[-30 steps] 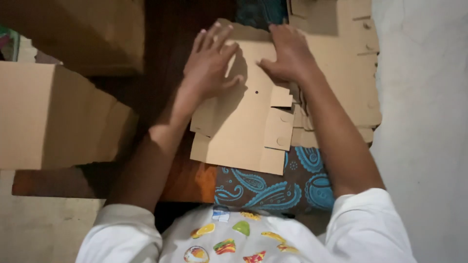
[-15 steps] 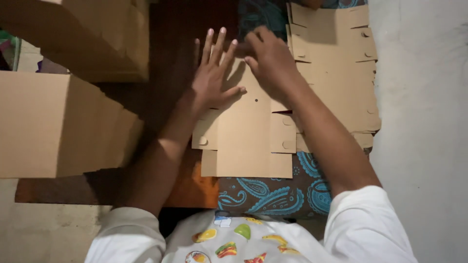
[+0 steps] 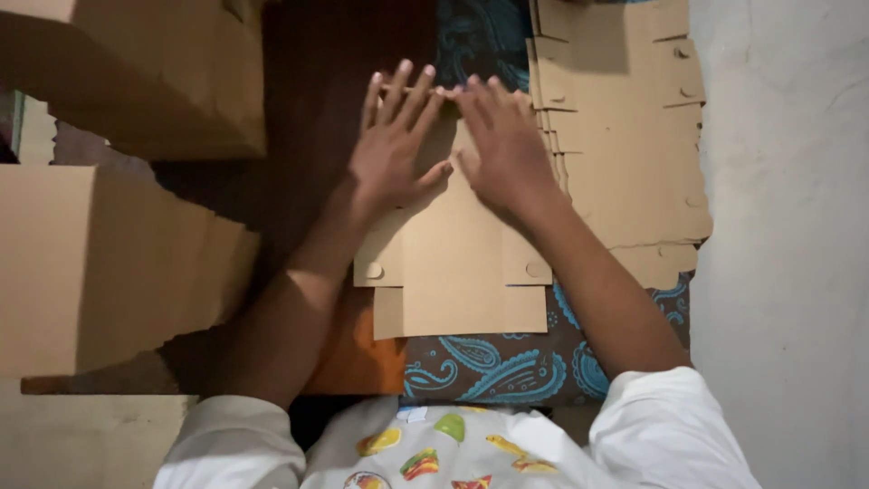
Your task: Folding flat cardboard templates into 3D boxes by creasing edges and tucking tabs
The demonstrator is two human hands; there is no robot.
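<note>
A flat die-cut cardboard box blank (image 3: 462, 272) lies in front of me on a brown and blue patterned cloth (image 3: 489, 362). My left hand (image 3: 394, 149) presses flat on its far left part, fingers spread. My right hand (image 3: 507, 145) presses flat beside it on the far right part, fingertips at the blank's far edge. Both palms face down and the thumbs almost meet. Neither hand grips anything.
A stack of more flat cardboard blanks (image 3: 625, 136) lies to the right of my hands. Two large cardboard boxes stand at the left, one far (image 3: 154, 63) and one near (image 3: 100, 272). A pale concrete floor (image 3: 787, 226) runs along the right.
Both hands have slid toward the far edge of the blank and now lie flat side by side. The blank has turned square to me.
</note>
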